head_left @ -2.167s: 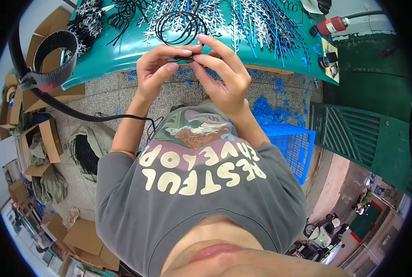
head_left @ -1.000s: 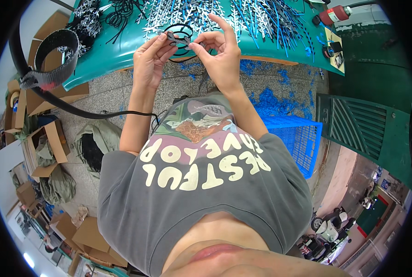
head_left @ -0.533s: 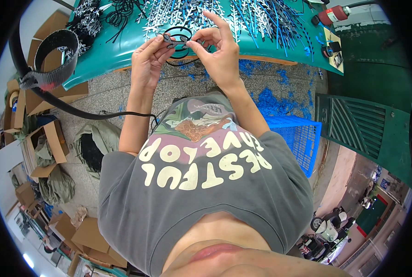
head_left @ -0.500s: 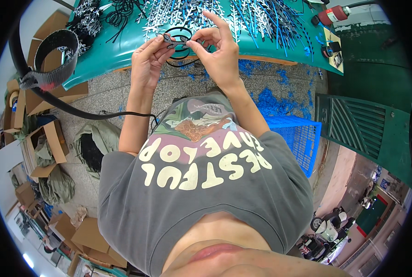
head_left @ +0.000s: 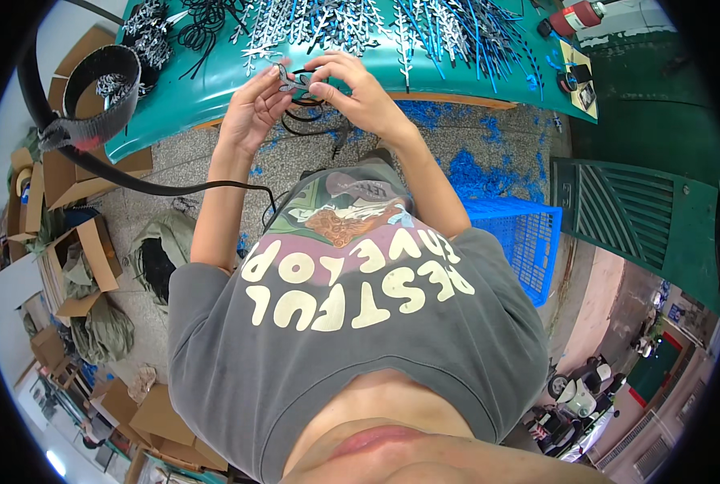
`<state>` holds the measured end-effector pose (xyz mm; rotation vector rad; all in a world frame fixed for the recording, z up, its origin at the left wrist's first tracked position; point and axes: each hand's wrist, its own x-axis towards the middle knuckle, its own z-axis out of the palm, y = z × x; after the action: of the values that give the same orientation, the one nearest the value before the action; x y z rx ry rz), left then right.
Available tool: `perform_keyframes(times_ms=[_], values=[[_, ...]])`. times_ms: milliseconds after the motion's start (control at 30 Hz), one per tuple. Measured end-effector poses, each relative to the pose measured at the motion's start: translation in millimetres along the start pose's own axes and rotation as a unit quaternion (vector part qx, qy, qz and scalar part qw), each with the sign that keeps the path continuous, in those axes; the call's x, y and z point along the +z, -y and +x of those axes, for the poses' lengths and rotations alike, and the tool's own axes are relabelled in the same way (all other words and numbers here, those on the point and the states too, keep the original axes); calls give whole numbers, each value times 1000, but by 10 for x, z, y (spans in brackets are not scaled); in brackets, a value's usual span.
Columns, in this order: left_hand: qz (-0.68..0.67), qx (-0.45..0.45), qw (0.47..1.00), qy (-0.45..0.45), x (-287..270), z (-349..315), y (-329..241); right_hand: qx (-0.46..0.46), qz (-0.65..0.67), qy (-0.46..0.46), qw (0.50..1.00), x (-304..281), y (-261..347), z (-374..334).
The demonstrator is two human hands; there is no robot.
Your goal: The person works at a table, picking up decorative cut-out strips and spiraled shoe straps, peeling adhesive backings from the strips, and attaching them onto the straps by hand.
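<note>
Being pinched by the left hand [head_left: 251, 113] and right hand [head_left: 363, 97], one leafy strip [head_left: 294, 81] seems unfinished, while many sprigs [head_left: 336, 28] are laid on the tabletop [head_left: 206, 90].

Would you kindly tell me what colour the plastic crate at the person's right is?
The plastic crate is bright blue, showing best in the head view.
</note>
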<state>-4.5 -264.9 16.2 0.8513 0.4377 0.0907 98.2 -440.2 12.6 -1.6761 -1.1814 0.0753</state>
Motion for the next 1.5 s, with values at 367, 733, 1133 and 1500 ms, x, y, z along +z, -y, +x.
perform_keyframes(times_ms=[367,733,1133,1500], values=[[645,267,689,195,255,87,-525,66,129,89,985,-17,-34,-1],[539,151,800,214,78,127,-644,300,376,-20,876,-119,-59,-258],[437,148,851,250,-45,67,-543,143,104,-65,982,-443,183,-126],[347,138,886,275,-134,38,-470,134,104,-34,985,-428,188,-70]])
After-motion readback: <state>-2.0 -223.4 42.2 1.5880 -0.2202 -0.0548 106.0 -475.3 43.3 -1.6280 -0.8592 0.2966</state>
